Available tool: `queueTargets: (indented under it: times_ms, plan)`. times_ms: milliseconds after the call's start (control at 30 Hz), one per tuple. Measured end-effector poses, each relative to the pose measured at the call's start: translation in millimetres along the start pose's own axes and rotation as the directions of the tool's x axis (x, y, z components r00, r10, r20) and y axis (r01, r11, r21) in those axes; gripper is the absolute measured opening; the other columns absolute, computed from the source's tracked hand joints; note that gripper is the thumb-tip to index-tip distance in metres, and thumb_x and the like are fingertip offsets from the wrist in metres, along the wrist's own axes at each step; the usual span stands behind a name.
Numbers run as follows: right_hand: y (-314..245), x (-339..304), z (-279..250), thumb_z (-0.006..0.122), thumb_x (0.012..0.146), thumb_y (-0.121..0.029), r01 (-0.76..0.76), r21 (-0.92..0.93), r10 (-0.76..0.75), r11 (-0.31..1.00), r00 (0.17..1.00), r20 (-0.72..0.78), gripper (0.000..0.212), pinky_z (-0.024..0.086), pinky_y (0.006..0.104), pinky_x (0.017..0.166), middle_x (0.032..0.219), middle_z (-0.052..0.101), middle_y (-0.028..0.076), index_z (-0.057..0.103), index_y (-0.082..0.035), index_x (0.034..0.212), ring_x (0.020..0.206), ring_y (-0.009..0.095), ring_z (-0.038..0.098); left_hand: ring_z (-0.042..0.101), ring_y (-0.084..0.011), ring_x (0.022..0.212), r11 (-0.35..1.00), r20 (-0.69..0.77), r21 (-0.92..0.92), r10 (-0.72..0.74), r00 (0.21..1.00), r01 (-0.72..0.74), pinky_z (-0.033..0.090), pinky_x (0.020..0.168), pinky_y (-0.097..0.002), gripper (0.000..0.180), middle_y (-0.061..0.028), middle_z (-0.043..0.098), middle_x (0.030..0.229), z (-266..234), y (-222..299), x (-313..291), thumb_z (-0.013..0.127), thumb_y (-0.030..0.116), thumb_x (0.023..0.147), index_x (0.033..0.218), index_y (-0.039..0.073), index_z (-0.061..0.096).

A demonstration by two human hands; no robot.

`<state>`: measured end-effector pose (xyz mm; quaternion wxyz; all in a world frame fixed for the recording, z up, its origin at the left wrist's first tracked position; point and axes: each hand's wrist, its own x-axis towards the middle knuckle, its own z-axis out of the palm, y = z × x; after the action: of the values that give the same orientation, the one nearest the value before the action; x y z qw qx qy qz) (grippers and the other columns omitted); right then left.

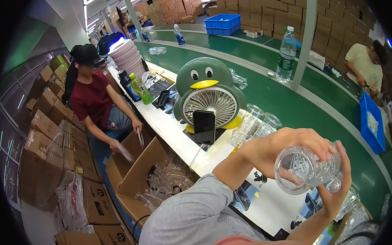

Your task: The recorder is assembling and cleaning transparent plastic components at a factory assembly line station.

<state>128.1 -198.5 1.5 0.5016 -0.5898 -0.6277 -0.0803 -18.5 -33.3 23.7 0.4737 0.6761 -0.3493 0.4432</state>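
Both my hands are raised at the right of the head view around one clear, transparent vessel point(293, 174) with a wide round mouth and bulging parts at its other end. My left hand point(287, 146) reaches over its top with fingers curled round it. From below, my right hand point(332, 200) grips the narrower end, one long finger stretched up along its side. The vessel is tilted, its open mouth facing left and toward me. Several similar clear vessels point(253, 123) stand on the bench just beyond my left wrist.
A green penguin-shaped fan point(210, 90) stands on the white bench with a phone point(204, 127) before it. An open carton point(134, 181) of clear parts sits at left, near a seated co-worker point(92, 89). Beyond runs a green conveyor point(259, 66) with a water bottle point(286, 56) and blue bins point(222, 25).
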Motion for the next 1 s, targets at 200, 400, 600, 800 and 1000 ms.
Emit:
queueTargets:
  times_ms: [200,400,600,800,1000]
  plan:
    - [-17,4,-1,0.069,0.066,-0.025,0.071,-0.141,-0.053,0.987,0.99,0.131,0.063,0.032,0.0461,0.101,0.122,0.052,0.019,0.048,-0.002,0.121,0.114,0.035,0.048,0.055,-0.0292,0.105,0.995,0.134,-0.103,0.02,0.991,-0.006,0.047,0.084,-0.0384,0.049,-0.0111,0.059,0.106,-11,0,-5,0.076,0.023,0.067,0.106,0.003,0.056]
    - [-18,-9,-8,0.065,0.071,-0.035,0.136,-0.28,-0.092,0.95,0.982,0.165,0.069,0.03,0.0455,0.101,0.126,0.048,0.02,0.043,0.003,0.125,0.12,0.038,0.041,0.053,-0.0276,0.109,0.977,0.131,-0.198,-0.052,0.99,0.078,0.044,0.089,-0.0381,0.054,-0.011,0.058,0.109,-13,6,-5,0.076,0.021,0.067,0.112,0.002,0.052]
    - [-1,8,-9,0.067,0.074,-0.024,0.0,-0.506,-0.092,0.863,0.983,-0.157,0.061,0.03,0.0396,0.101,0.124,0.049,0.017,0.045,0.001,0.125,0.119,0.033,0.044,0.051,-0.028,0.11,0.995,-0.432,0.035,-0.066,0.899,0.09,0.042,0.092,-0.038,0.054,-0.0182,0.051,0.116,-29,20,-8,0.067,0.015,0.075,0.121,0.001,0.041]
    - [62,58,-9,0.074,0.062,-0.01,-0.059,-0.629,0.057,0.775,0.998,-0.023,0.067,0.034,0.0395,0.098,0.121,0.053,0.01,0.048,-0.009,0.124,0.112,0.028,0.048,0.047,-0.0144,0.06,0.848,-0.838,-0.062,0.243,0.49,-0.527,0.037,0.055,-0.0266,0.018,-0.0062,0.052,0.079,-48,53,-27,0.05,0.006,0.083,0.1,0.004,0.049]
    - [166,38,35,0.071,0.061,-0.005,0.015,-0.802,0.151,0.598,0.98,0.13,0.072,0.03,0.0458,0.099,0.12,0.052,0.007,0.043,-0.016,0.127,0.115,0.023,0.047,0.034,-0.0091,0.047,0.743,-0.74,0.362,0.596,0.311,-0.563,0.031,0.046,-0.0206,0.014,-0.0022,0.042,0.072,-23,67,-25,0.045,0.005,0.082,0.095,0.003,0.048]
